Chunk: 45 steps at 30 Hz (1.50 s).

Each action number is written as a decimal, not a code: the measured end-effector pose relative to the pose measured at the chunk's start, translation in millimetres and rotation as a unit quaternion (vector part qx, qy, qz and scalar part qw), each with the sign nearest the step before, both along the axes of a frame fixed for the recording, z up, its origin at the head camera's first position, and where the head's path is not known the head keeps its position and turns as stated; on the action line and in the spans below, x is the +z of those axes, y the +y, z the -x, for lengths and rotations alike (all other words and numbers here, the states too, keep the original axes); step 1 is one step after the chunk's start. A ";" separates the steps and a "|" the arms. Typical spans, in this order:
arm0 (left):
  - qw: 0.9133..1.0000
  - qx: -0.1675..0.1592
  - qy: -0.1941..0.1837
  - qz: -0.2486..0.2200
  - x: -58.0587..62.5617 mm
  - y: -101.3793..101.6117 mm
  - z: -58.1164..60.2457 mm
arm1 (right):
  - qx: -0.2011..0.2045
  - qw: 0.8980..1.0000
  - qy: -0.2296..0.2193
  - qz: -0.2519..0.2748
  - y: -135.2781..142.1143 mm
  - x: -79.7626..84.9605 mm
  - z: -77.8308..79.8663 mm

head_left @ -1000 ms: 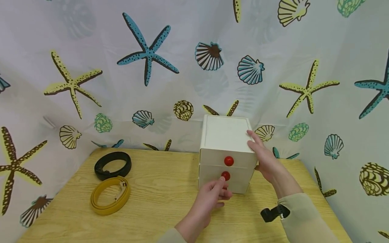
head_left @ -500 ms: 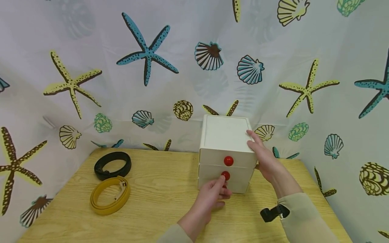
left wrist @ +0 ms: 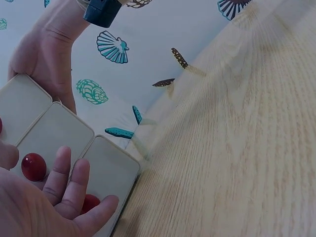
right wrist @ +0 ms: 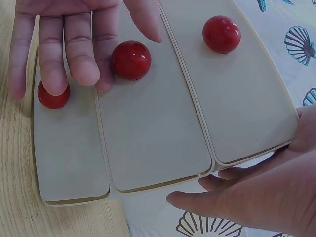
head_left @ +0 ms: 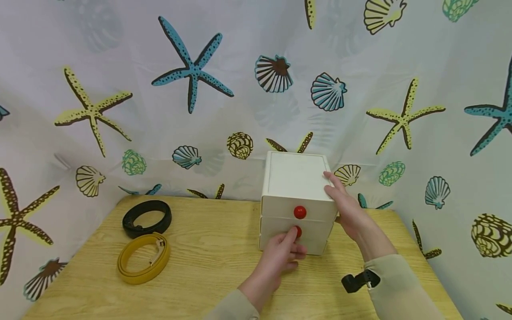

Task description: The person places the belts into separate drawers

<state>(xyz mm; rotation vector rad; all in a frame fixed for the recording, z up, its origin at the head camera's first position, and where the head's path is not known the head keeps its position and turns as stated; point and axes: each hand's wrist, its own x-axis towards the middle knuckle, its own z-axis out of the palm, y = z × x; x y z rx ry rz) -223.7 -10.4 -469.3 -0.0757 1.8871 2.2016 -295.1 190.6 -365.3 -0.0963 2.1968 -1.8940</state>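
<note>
Wooden table: drawer box against unclenched right hand; middle knob between digits of relaxed left hand.

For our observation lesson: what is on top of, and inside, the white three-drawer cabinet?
On the white three-drawer cabinet, the right hand touches the top's right edge. What lies inside cannot be seen: the drawer fronts cover it.

black belt and yellow belt, both coiled, on a wood-grain bench
the black one lies just behind the yellow, toward the left; a white cloth printed with starfish and shells stands behind and at both sides.
</note>
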 end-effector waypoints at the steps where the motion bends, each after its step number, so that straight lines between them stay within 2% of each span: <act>1: 1.000 0.003 0.001 0.000 0.2 0.5 0.5 | 0.000 1.000 0.001 0.000 0.1 -0.1 -0.1; 20: 1.000 0.024 0.005 -0.003 2.7 4.5 4.2 | 0.003 1.000 0.004 0.002 -0.9 -2.3 -0.1; 45: 1.000 0.028 0.013 -0.004 3.7 5.6 2.2 | 0.005 1.000 0.005 0.004 -0.3 -2.7 0.1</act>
